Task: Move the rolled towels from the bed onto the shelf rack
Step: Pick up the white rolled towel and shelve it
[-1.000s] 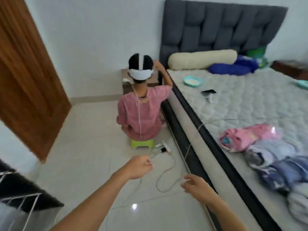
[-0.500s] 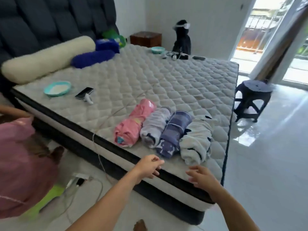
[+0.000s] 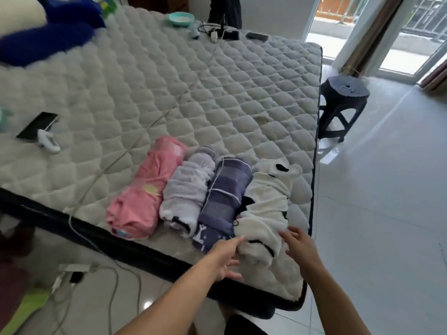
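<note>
Several rolled towels lie side by side near the bed's (image 3: 169, 97) front corner: a pink one (image 3: 147, 192), a pale lavender one (image 3: 188, 192), a blue checked one (image 3: 225, 197) and a white one with black marks (image 3: 263, 204). My left hand (image 3: 225, 258) reaches with straight fingers to the near left end of the white towel. On that towel's near right end is my right hand (image 3: 300, 245), fingers spread. Neither hand grips anything. The shelf rack is out of view.
A phone (image 3: 37, 126) and a white controller (image 3: 48, 141) lie on the mattress at left, a teal bowl (image 3: 181, 18) and cables at the far side. A dark stool (image 3: 343, 102) stands right of the bed. Cables and a power strip (image 3: 72, 272) lie on the floor at left.
The view has swung from the floor and a seated person toward the bed corner. Both hands have moved forward from the mattress edge up to the white towel's near end.
</note>
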Demonstrator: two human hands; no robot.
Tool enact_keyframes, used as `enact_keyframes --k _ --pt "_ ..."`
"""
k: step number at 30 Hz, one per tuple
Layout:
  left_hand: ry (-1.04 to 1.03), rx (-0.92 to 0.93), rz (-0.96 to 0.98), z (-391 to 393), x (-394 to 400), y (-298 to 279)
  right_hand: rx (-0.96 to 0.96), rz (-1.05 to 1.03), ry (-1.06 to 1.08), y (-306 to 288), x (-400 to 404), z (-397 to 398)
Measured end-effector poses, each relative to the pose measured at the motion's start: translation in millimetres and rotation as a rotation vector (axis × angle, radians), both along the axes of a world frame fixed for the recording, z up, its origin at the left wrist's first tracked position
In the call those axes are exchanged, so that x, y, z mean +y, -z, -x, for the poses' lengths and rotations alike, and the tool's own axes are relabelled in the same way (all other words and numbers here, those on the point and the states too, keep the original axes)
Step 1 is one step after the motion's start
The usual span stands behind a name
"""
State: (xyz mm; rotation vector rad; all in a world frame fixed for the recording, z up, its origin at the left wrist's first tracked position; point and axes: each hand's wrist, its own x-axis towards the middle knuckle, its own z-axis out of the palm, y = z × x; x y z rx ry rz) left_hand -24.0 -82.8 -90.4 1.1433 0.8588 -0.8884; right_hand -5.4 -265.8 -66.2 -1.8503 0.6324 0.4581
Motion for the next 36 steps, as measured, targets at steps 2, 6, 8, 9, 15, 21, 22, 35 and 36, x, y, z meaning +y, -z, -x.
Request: enact_keyframes --k 2,6,8,9,15,21,22,35,36 --pt "0.004 0.050 0.005 -14 3 9 -0.110 0.023 0.039 4 -1 -40" --pt "0.023 0.157 0.086 -45 0 18 -0.241 0.167 -0.026 8 -1 -133" --pt "0.000 0.202 0.121 -55 -5 21 -0.206 0.240 -0.140 15 2 -172" --pt "0.001 0.222 0.134 -59 -8 20 -0.164 0.262 -0.187 22 5 -188" --pt "-0.020 0.289 0.100 -72 -17 20 0.059 0.286 -0.325 66 6 -221" --pt "-0.163 0.269 0.013 -71 -34 21 0.052 0.260 -0.353 68 -3 -229" --pt "-0.186 0.262 0.008 -69 -36 21 0.041 0.239 -0.347 65 -5 -229" --pt "-0.351 0.060 0.059 26 -46 -5 -0.306 -0.005 -0.236 -32 5 -126" --pt "-0.376 0.041 0.070 38 -44 -10 -0.340 0.002 -0.257 -43 12 -115"
